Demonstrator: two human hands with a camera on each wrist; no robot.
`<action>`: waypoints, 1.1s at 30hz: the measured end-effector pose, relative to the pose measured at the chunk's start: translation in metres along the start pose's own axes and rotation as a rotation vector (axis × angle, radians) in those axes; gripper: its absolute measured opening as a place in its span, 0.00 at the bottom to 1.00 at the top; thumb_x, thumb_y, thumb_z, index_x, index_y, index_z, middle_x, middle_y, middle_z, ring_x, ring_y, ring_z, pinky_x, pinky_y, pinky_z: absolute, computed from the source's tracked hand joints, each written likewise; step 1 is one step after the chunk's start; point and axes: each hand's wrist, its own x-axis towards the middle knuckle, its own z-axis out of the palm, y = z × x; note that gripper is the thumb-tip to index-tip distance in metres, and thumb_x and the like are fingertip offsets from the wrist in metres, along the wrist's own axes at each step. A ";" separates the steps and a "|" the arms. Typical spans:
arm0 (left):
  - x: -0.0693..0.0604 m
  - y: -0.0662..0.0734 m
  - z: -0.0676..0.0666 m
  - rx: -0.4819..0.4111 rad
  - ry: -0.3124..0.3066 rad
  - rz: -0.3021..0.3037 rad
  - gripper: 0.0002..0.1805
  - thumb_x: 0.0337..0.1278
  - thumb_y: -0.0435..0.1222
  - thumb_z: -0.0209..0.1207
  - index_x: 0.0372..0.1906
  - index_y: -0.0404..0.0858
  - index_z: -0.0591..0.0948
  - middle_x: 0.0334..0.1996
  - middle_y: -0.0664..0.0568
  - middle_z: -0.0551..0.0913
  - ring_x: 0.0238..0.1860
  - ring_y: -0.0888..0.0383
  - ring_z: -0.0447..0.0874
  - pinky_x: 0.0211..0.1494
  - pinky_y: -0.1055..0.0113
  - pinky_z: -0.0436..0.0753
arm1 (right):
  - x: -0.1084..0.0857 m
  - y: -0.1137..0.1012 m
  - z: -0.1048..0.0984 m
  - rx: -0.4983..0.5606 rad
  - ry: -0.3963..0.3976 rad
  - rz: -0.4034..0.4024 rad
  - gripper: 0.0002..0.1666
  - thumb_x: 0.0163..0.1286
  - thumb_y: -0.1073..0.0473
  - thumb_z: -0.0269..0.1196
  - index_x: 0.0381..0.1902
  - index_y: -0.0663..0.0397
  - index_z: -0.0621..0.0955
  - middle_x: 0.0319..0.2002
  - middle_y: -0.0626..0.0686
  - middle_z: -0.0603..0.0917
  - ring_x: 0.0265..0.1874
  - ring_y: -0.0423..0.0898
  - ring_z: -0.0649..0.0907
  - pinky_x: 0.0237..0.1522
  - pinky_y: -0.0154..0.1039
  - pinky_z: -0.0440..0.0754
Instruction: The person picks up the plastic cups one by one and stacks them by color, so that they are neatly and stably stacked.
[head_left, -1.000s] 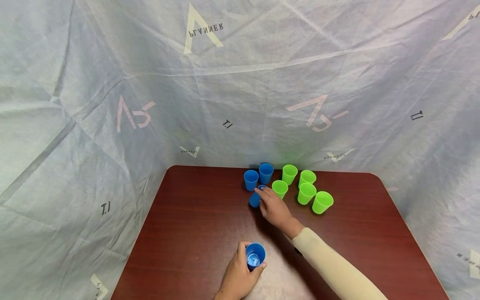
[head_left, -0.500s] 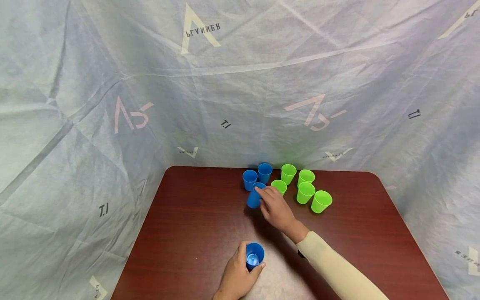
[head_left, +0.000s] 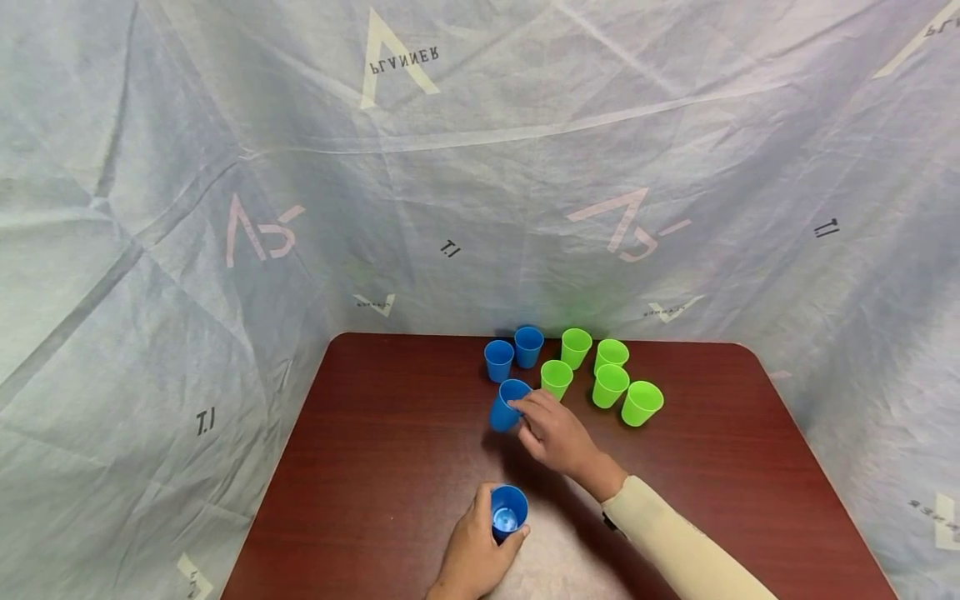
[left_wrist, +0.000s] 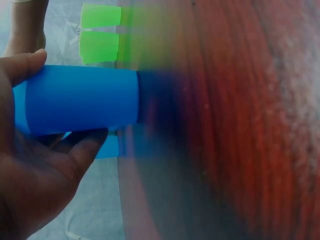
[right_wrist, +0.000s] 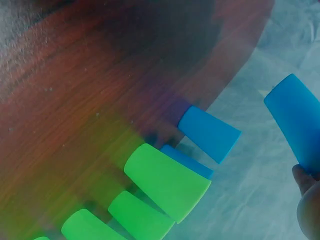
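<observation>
Near the front of the table my left hand (head_left: 476,546) grips a blue cup (head_left: 510,510), thumb on one side and fingers on the other. In the left wrist view that cup (left_wrist: 82,99) stands upright on the tabletop. Farther back, my right hand (head_left: 555,433) pinches a second blue cup (head_left: 504,410) by its rim. The right wrist view shows this cup (right_wrist: 297,122) raised off the table, with a fingertip against it. Two more blue cups (head_left: 498,361) (head_left: 528,347) stand behind it, their mouths up.
Several green cups (head_left: 611,387) stand upright at the back, right of the blue ones. The dark red table (head_left: 360,450) has rounded far corners. Grey printed cloth (head_left: 480,208) hangs behind it and along both sides.
My right hand has lifted the blue cup from beside the back cups and drawn it toward the front. The left hand and its cup have stayed in place.
</observation>
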 end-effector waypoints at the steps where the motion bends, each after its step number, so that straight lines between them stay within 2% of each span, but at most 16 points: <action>1: 0.000 0.000 0.000 -0.002 -0.002 -0.003 0.36 0.60 0.52 0.73 0.67 0.47 0.69 0.55 0.52 0.86 0.53 0.52 0.89 0.53 0.53 0.87 | 0.000 -0.001 0.000 0.009 0.001 -0.006 0.22 0.62 0.67 0.67 0.56 0.61 0.85 0.45 0.53 0.86 0.46 0.47 0.82 0.50 0.41 0.85; 5: 0.000 0.001 0.000 -0.005 -0.011 -0.017 0.37 0.60 0.53 0.73 0.67 0.47 0.69 0.56 0.51 0.86 0.54 0.52 0.89 0.54 0.51 0.87 | -0.002 -0.005 -0.004 0.037 0.010 -0.024 0.17 0.68 0.64 0.62 0.53 0.60 0.85 0.46 0.53 0.86 0.46 0.47 0.82 0.52 0.41 0.84; 9: 0.000 0.001 0.000 -0.006 -0.016 -0.023 0.37 0.60 0.53 0.73 0.67 0.46 0.69 0.57 0.50 0.86 0.55 0.52 0.89 0.55 0.50 0.87 | -0.002 -0.009 -0.009 0.065 0.050 -0.066 0.19 0.61 0.68 0.64 0.52 0.61 0.85 0.45 0.54 0.86 0.46 0.48 0.83 0.52 0.43 0.84; 11: 0.000 0.001 0.000 -0.008 -0.016 -0.023 0.37 0.60 0.53 0.73 0.68 0.46 0.69 0.57 0.50 0.86 0.55 0.52 0.89 0.55 0.50 0.87 | -0.002 -0.012 -0.011 0.075 0.071 -0.097 0.20 0.59 0.69 0.64 0.51 0.61 0.86 0.44 0.54 0.86 0.45 0.48 0.83 0.51 0.42 0.84; 16: -0.001 0.001 0.001 -0.007 -0.005 -0.017 0.37 0.60 0.52 0.73 0.67 0.47 0.69 0.57 0.50 0.86 0.55 0.51 0.89 0.55 0.50 0.87 | 0.000 -0.019 -0.017 0.089 0.105 -0.202 0.19 0.61 0.69 0.61 0.50 0.61 0.86 0.43 0.53 0.86 0.44 0.48 0.84 0.52 0.43 0.85; 21: -0.001 0.000 0.001 -0.014 -0.005 -0.009 0.37 0.60 0.53 0.73 0.67 0.48 0.68 0.55 0.52 0.86 0.54 0.52 0.89 0.54 0.53 0.87 | 0.000 -0.027 -0.021 0.092 0.120 -0.278 0.18 0.61 0.69 0.60 0.49 0.62 0.86 0.40 0.53 0.86 0.43 0.48 0.85 0.54 0.48 0.87; 27: -0.001 -0.003 0.001 -0.025 0.007 0.033 0.36 0.61 0.52 0.73 0.67 0.47 0.68 0.53 0.52 0.85 0.51 0.54 0.88 0.50 0.56 0.86 | -0.002 -0.035 -0.025 0.108 0.121 -0.303 0.16 0.63 0.68 0.59 0.48 0.61 0.86 0.39 0.51 0.85 0.41 0.46 0.84 0.54 0.49 0.87; 33: -0.001 -0.008 0.002 -0.022 0.016 0.066 0.36 0.61 0.54 0.72 0.66 0.47 0.68 0.52 0.54 0.85 0.49 0.57 0.88 0.48 0.59 0.86 | -0.008 -0.044 -0.028 0.105 0.137 -0.371 0.15 0.63 0.66 0.58 0.46 0.62 0.85 0.38 0.52 0.84 0.39 0.47 0.83 0.52 0.49 0.87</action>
